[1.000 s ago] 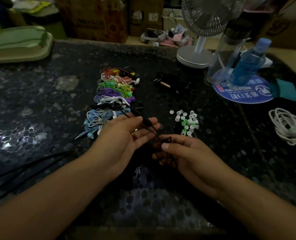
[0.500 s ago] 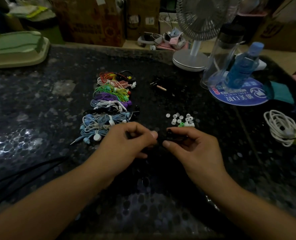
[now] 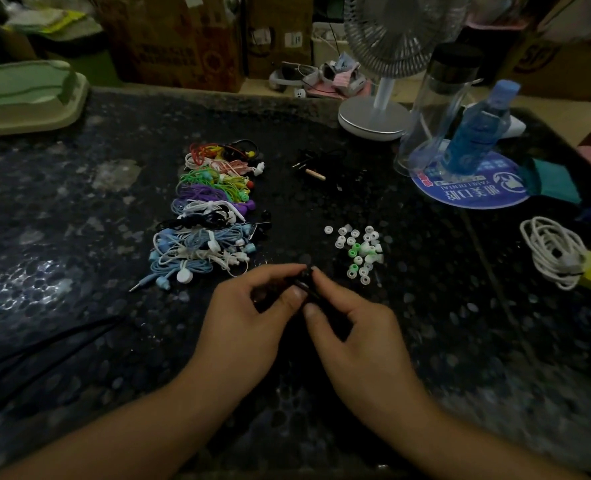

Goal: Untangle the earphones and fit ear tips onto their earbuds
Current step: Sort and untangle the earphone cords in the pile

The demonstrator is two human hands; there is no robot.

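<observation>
Dark speckled table: left hand and right hand pinch a black earbud beside loose ear tips.

I see open dark tabletop on the left, and more bare surface near me on the right. Straight ahead my way is hemmed: the pile of coloured earphones far-left, loose ear tips far-right. Farther back stand the fan base, clear bottle and blue bottle; a coiled white cable blocks the right edge.
</observation>
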